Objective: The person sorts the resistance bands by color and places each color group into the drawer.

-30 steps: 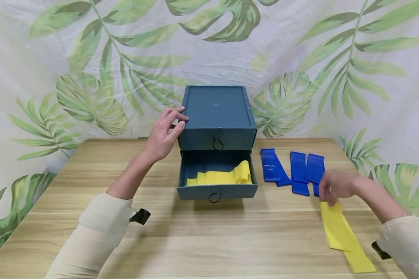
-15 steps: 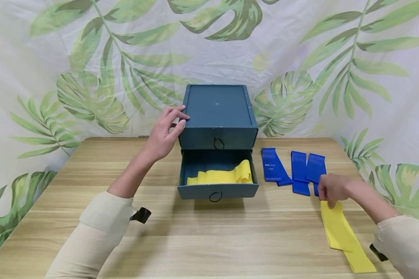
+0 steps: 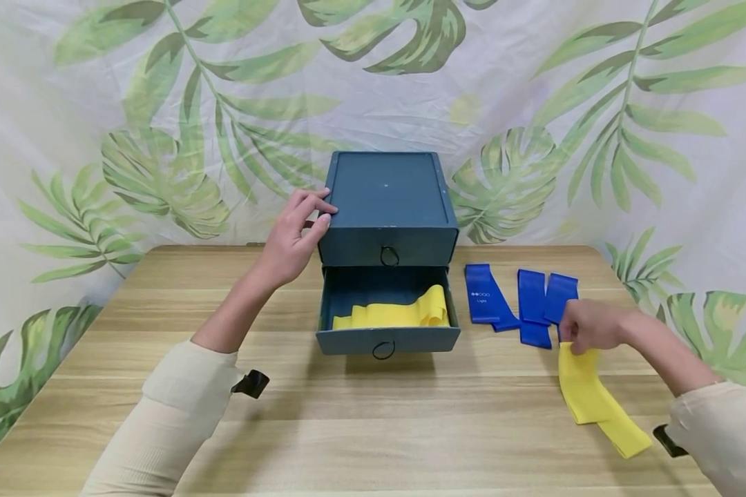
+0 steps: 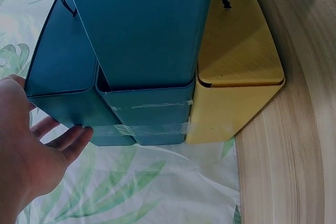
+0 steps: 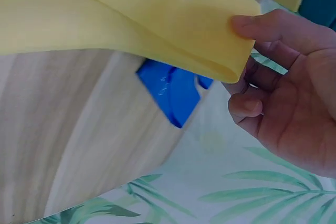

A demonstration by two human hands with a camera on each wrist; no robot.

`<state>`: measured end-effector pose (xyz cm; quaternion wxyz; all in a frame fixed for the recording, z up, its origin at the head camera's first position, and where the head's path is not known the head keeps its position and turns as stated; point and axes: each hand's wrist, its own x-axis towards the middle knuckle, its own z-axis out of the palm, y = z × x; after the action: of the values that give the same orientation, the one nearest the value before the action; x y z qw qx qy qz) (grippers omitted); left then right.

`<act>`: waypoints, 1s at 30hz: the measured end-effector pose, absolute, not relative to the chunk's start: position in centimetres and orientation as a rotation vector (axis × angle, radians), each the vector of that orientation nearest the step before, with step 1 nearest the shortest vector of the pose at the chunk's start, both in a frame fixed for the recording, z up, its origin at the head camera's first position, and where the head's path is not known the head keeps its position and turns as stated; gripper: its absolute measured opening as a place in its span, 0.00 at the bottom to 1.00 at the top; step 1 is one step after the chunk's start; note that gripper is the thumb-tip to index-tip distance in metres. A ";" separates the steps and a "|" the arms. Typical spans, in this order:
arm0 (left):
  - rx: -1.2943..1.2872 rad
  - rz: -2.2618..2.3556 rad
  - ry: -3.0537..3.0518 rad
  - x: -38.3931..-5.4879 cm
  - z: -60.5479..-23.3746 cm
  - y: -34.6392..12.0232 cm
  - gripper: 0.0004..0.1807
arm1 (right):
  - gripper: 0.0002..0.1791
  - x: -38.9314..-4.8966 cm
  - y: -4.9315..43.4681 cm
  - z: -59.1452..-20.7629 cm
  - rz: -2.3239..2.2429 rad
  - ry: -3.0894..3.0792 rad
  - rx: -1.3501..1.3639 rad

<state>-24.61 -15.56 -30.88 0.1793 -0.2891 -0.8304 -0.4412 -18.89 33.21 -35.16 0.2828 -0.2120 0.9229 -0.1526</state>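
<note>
My right hand (image 3: 597,324) pinches one end of a yellow resistance band (image 3: 587,390) between thumb and fingers; the folded strip trails down toward the table's right front. In the right wrist view the thumb lies on the face of the yellow band (image 5: 173,19). My left hand (image 3: 291,238) rests against the upper left edge of a dark blue drawer box (image 3: 385,186), its fingers extended and loosely spread. Below the box's shut top drawer, a lower drawer (image 3: 354,342) is pulled out. Inside it lies yellow band material (image 3: 385,316), partly hidden by the drawer front.
Right of the box lie blue resistance bands: one marked "Light" (image 3: 488,297), a middle one (image 3: 531,297) and a right one (image 3: 561,293), partly behind my right hand. In the left wrist view a yellow lower section (image 4: 236,40) adjoins the pulled-out drawer. A leaf-patterned cloth (image 3: 385,103) hangs behind.
My right hand has taken hold of the yellow band's far end and moved it slightly up and left; the band's near end has slid along. My left hand stays in place.
</note>
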 end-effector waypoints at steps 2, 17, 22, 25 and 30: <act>-0.814 -1.245 -2.353 -24.6 -30.9 -15.6 0.15 | 0.20 -18.9 32.9 -34.7 -0.449 2.467 -0.609; -0.818 -1.246 -2.347 -24.5 -30.9 -15.5 0.14 | 0.04 -18.8 31.0 -30.9 -0.497 2.507 -0.748; -0.818 -1.248 -2.348 -24.5 -30.9 -15.5 0.14 | 0.03 -18.7 30.1 -29.5 -0.637 2.415 -0.746; -0.819 -1.245 -2.347 -24.5 -30.9 -15.5 0.14 | 0.03 -18.6 29.6 -28.7 -0.691 2.395 -0.712; -0.822 -1.241 -2.348 -24.5 -30.9 -15.5 0.15 | 0.02 -18.5 28.6 -27.5 -0.736 2.378 -0.657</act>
<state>-24.48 -15.52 -30.91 0.1796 -0.2909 -0.8309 -0.4391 -18.48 28.63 -27.50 0.2795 -0.2451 0.8868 -0.2745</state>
